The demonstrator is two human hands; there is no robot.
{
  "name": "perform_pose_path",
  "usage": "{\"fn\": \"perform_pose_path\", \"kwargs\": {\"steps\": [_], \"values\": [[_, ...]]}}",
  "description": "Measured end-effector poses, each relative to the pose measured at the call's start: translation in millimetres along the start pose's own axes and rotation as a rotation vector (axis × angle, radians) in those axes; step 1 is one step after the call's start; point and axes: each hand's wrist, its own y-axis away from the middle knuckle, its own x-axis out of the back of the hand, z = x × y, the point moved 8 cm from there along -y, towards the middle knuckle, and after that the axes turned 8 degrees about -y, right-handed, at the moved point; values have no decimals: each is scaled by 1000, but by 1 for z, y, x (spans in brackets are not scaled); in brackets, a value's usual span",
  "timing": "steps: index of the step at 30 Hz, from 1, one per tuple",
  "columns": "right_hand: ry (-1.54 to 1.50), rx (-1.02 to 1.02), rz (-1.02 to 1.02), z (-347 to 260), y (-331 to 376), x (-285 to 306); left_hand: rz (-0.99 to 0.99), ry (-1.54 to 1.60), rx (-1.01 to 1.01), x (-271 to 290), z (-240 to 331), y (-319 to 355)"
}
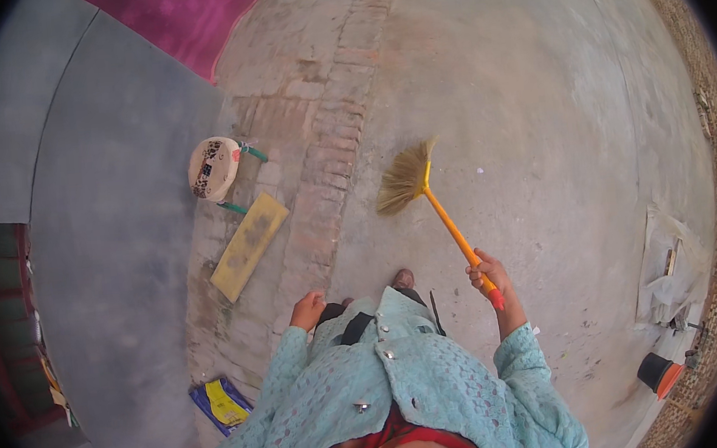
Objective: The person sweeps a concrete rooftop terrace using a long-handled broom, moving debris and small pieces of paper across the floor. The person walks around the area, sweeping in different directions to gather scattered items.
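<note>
one broom (417, 186) gripped in right hand (487, 274); left hand (307, 310) curled, holding nothing; one yellow board (249, 245).

I see a worn concrete floor (537, 123) with a brick strip (327, 158). On it lie 1 yellow board (249, 245), a blue-yellow packet (221, 404) near left, and a black-orange cup (661, 372) near right.

Right hand (488, 274) raised and fisted closed, left hand (307, 310) hanging loosely curled.
</note>
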Motion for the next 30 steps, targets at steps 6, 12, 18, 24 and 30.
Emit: {"fn": "perform_pose_path", "kwargs": {"steps": [6, 12, 18, 24, 30], "values": [[135, 235, 4, -54, 15, -51, 0, -4, -6, -3, -8, -8], [-127, 195, -196, -60, -38, -104, -127, 64, -121, -8, 30, -66], [-243, 44, -156, -31, -144, -141, -204, 48, -290, 19, 81, -146], [-406, 175, 26, -48, -152, -129, -215, 88, -249, 54, 81, -201], [-74, 598, 365, -37, -92, -149, -480, 301, -237, 54, 148, -212]]}}
